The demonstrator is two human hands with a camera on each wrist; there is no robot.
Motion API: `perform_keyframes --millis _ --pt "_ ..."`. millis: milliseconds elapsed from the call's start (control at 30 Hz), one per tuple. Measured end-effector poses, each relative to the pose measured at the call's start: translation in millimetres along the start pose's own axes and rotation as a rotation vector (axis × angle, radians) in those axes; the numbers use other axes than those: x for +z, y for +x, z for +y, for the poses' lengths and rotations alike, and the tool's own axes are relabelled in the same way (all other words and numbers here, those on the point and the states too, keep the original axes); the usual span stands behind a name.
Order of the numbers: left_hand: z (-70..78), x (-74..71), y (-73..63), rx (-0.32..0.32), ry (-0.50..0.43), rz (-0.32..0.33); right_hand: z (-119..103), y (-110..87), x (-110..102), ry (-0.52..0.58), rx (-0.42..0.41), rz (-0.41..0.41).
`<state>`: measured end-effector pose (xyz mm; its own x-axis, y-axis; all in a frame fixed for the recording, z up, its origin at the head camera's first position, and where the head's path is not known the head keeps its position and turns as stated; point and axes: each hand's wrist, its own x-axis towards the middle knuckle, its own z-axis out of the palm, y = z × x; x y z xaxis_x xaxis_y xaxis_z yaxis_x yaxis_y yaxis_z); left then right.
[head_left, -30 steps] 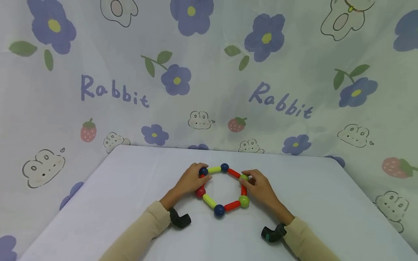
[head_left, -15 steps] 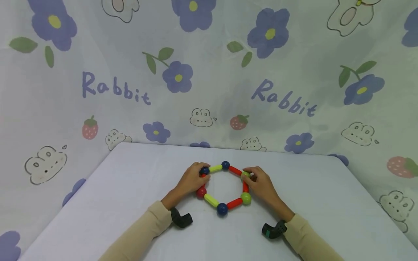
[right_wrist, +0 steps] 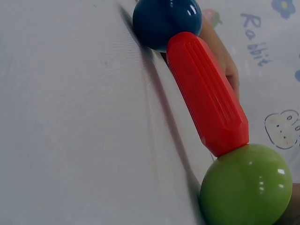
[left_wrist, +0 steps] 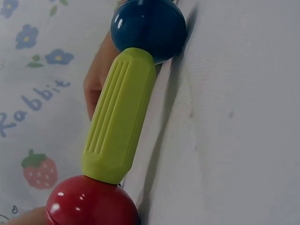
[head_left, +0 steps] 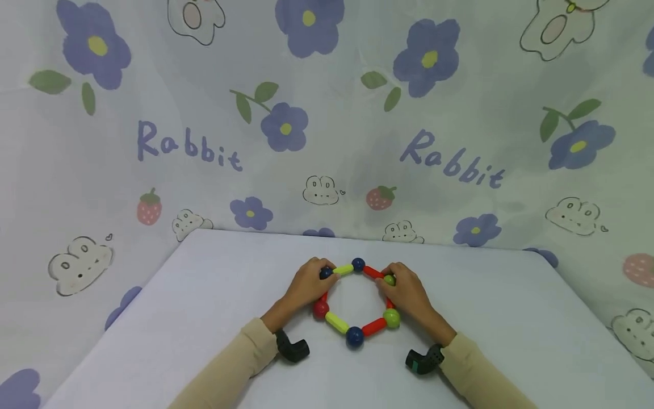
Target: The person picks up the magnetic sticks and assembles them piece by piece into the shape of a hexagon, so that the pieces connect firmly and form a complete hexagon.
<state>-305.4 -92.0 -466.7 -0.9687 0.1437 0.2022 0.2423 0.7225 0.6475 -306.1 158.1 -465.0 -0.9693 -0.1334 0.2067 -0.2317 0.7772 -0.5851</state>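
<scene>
A ring of coloured balls joined by short ridged rods lies on the white table. At its far left corner, my left hand (head_left: 305,282) holds a blue ball (head_left: 325,273) between thumb and fingers. Opposite, my right hand (head_left: 409,287) grips a green ball (head_left: 390,280), its thumb by the red rod (head_left: 373,272). Nearer to me are a red ball (head_left: 321,309), another blue ball (head_left: 355,337) and another green ball (head_left: 392,318). In the left wrist view, a yellow-green rod (left_wrist: 119,117) joins blue and red balls; the right wrist view shows a red rod (right_wrist: 207,93) between blue and green.
The white table (head_left: 230,261) reaches back to a cloth backdrop (head_left: 347,125) printed with flowers, rabbits and strawberries. Dark wrist cameras (head_left: 292,347) sit at both beige sleeves, near the front of the ring. A further blue ball (head_left: 358,264) marks the ring's far end.
The head view has shifted slightly, so the whole scene sits further right and lower. My right hand has moved a little left over the far green ball; my left stays on the blue ball.
</scene>
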Motion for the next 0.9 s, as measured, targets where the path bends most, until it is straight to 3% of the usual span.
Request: perform_keyframes --millis 133,500,767,900 --pt "0.0 -4.7 -0.7 0.010 0.023 0.036 -5.9 0.3 -1.5 0.006 -0.028 0.008" --pt "-3.2 -9.0 -7.9 -0.007 0.029 0.058 -11.5 -5.3 2.9 0.030 -0.032 -0.024" --pt "2.1 -2.2 -8.8 0.001 -0.006 0.029 7.7 -12.9 -7.3 0.072 -0.078 0.045" --pt "-3.5 -2.1 -7.3 0.008 -0.022 0.024 16.4 -13.5 -9.1 0.113 -0.073 0.038"
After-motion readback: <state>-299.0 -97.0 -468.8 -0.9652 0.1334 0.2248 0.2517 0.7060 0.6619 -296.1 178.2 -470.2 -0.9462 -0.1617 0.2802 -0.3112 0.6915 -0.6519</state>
